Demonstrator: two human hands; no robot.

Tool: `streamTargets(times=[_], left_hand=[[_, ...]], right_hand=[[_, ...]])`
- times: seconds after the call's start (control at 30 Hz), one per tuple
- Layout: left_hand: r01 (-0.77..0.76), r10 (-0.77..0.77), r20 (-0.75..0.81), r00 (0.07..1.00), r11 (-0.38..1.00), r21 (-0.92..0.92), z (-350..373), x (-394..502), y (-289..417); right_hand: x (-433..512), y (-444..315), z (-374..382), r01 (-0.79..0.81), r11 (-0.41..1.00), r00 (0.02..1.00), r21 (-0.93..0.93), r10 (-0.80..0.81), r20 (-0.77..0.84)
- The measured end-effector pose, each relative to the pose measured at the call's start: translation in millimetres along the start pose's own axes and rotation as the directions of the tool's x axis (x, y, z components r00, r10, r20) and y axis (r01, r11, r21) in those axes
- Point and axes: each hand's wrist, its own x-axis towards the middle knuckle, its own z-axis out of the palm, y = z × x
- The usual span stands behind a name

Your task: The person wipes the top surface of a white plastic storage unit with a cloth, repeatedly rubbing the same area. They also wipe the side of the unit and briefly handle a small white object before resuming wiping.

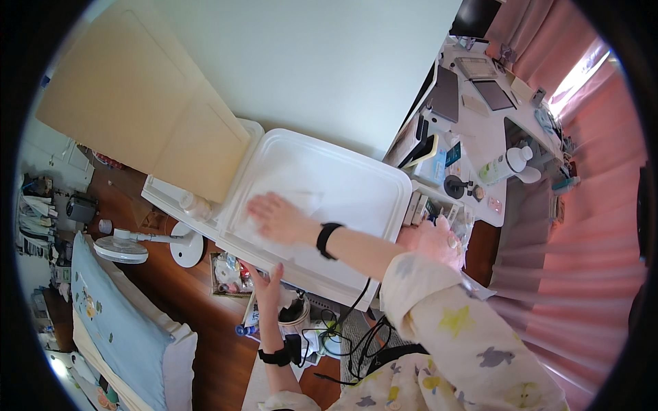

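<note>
My right hand (277, 218), blurred and with a black band at its wrist, is flat and palm down on the left part of a white plastic lid (349, 190) with a raised rounded rim. A pale, blurred patch shows around its fingers; I cannot tell whether it is a thin white wipe. My left hand (267, 290), also with a black wrist strap, is below the lid's near edge, thumb and fingers apart, holding nothing visible. Whether its fingertips touch the edge is unclear.
A large beige panel (169, 103) and a clear jar (195, 205) stand to the left. A pink plush toy (434, 241) and a cluttered white desk (493, 205) are on the right. Black cables (354, 339) hang below, near a bin. A white fan (187, 244) stands on the wooden floor.
</note>
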Motion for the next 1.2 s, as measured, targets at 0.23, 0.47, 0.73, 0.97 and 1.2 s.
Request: streamTargets(times=[0.23,0.47,0.73,0.97,1.2], left_hand=[[0.000,-0.001,0.008,1.000,1.000,0.026,0,1,5],[0.019,-0.019,-0.013,1.000,0.999,0.037,5,-5,14],[0.008,-0.008,-0.004,1.000,1.000,0.001,2,-1,11],[-0.028,0.029,-0.004,1.000,0.999,0.026,1,0,5],[-0.037,0.037,0.024,0.999,0.999,-0.001,1,-1,10]], right_hand=[[-45,97,-56,-0.095,0.954,0.994,-0.284,0.107,0.026],[-113,27,-75,0.179,0.979,0.932,-0.095,-0.138,0.335],[-54,37,-66,-0.125,0.939,0.951,-0.321,0.205,0.231],[-147,20,-99,0.271,0.959,0.887,-0.081,-0.216,0.407],[-18,76,-26,-0.277,0.918,0.961,-0.284,0.268,-0.068]])
